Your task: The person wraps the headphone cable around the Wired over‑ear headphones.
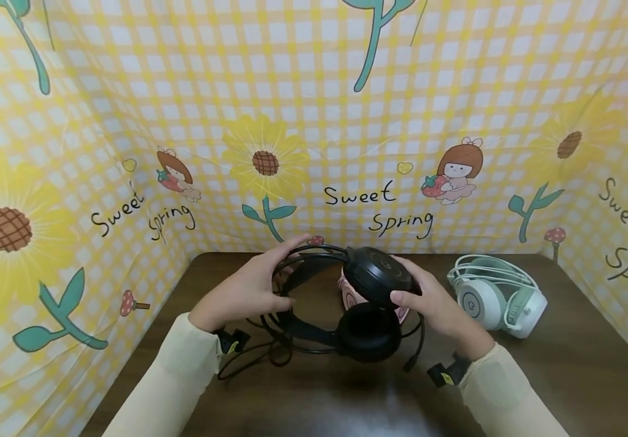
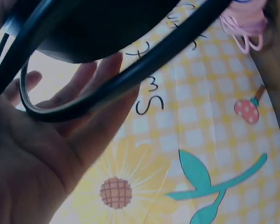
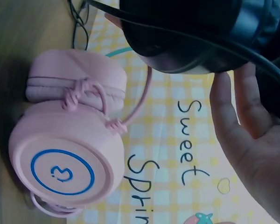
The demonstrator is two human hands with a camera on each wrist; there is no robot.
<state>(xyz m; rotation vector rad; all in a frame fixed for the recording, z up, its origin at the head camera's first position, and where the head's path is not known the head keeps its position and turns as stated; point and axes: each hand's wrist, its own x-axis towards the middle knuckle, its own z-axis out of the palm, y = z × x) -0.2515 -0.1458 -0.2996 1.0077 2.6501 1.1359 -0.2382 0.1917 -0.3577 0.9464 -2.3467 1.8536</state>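
Observation:
Both hands hold a black over-ear headset (image 1: 382, 270) above the brown table. My left hand (image 1: 243, 291) grips the headband side, its thumb in front and its fingers behind; in the left wrist view a black band (image 2: 144, 72) crosses in front of the fingers. At the upper ear cup, my right hand (image 1: 434, 297) has its thumb on the near side and its other fingers against the far side. The other ear cup (image 1: 368, 340) hangs lower, with a thin microphone boom (image 1: 415, 352) beside it. A black cable (image 1: 243, 358) trails below the left hand.
A pink headset (image 3: 70, 154) stands behind the black one, partly hidden in the head view. To the right, a white and green headset (image 1: 480, 300) rests on the table (image 1: 582, 376). A yellow checked cloth (image 1: 314, 152) rises behind the table and along both sides.

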